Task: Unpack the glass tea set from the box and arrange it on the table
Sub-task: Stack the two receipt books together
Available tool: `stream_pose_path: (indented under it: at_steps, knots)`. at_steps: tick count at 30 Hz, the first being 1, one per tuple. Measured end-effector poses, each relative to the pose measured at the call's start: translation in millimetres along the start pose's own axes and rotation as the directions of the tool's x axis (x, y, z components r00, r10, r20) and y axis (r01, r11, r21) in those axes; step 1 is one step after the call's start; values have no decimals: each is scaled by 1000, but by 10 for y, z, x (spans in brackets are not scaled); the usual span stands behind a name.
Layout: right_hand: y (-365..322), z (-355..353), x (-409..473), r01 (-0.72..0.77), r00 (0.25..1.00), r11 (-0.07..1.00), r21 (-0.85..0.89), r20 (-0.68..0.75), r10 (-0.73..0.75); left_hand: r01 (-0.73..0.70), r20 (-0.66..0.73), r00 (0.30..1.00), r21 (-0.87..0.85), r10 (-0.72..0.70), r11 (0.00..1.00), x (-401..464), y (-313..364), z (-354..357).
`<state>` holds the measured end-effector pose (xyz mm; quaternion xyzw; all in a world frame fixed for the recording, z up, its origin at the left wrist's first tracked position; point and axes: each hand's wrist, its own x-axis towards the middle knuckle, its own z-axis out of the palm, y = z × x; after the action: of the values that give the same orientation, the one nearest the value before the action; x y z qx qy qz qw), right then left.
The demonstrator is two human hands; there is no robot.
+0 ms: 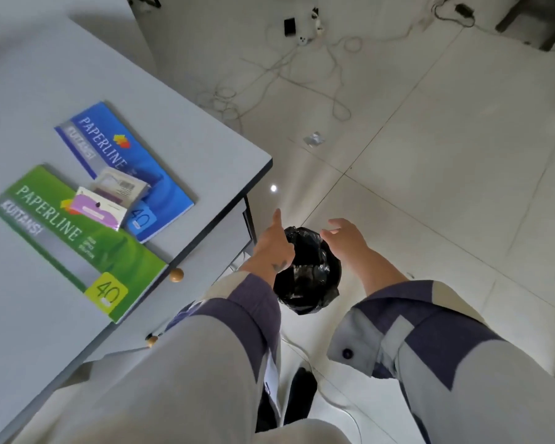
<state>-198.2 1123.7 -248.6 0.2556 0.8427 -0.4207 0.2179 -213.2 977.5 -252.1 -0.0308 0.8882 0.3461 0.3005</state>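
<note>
No box or glass tea set shows in the head view. Both my hands hang over a small bin lined with a black plastic bag (308, 270) on the floor, right of the desk. My left hand (274, 243) is above the bin's left rim with the index finger pointing away and nothing in it. My right hand (345, 233) hovers over the right rim, fingers spread and empty. Grey and dark blue sleeves cover both forearms.
A grey desk (45, 75) fills the left side, its corner near my left hand. On it lie a blue receipt book (161, 187), a green receipt book (87, 248) and two small packets (108, 200). Drawer knobs (176, 274) line its front. Cables (289, 68) and a scrap (314, 139) lie on the tiled floor.
</note>
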Motion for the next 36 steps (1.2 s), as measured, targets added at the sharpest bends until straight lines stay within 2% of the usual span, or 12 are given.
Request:
stream_pose_path:
  at_steps: [4, 7, 10, 14, 17, 20, 23, 26, 30, 36]
  knots:
    - [-589, -230, -323, 121, 989, 993, -14, -88, -122, -17, -74, 997, -54, 13, 998, -399, 239, -516]
    - [-1063, -328, -584, 222, 964, 973, -64, -139, -229, -34, -190, 982, -129, 9, 991, -696, 292, -935]
    - [-1551, -266, -793, 335, 929, 923, -189, -95, -357, -45, -314, 949, -165, -9, 985, -984, 205, -1372]
    - [-2015, 122, -1021, 449, 890, 875, -182, 2, -456, -12, -489, 868, -205, -92, 979, -1267, -173, -1858]
    - [-2221, 576, -1127, 523, 852, 824, -219, 106, -513, 74, -550, 813, -226, -191, 971, -1415, -587, -2110]
    - [-2328, 1016, -1173, 572, 818, 752, -327, 168, -550, 199, -574, 775, -172, -263, 965, -1498, -995, -2258]
    - [-2386, 1358, -1199, 596, 786, 651, -470, 176, -593, 307, -562, 764, -115, -317, 945, -1546, -1385, -2311]
    - [-2432, 1588, -1171, 611, 750, 580, -538, 162, -641, 387, -548, 766, -24, -336, 922, -1558, -1748, -2336]
    - [-2439, 1741, -1060, 570, 764, 553, -607, 145, -628, 400, -472, 822, 81, -318, 913, -1551, -2050, -2369]
    - [-2512, 1848, -1002, 516, 796, 585, -626, 98, -597, 358, -404, 872, 141, -276, 923, -1507, -2184, -2452]
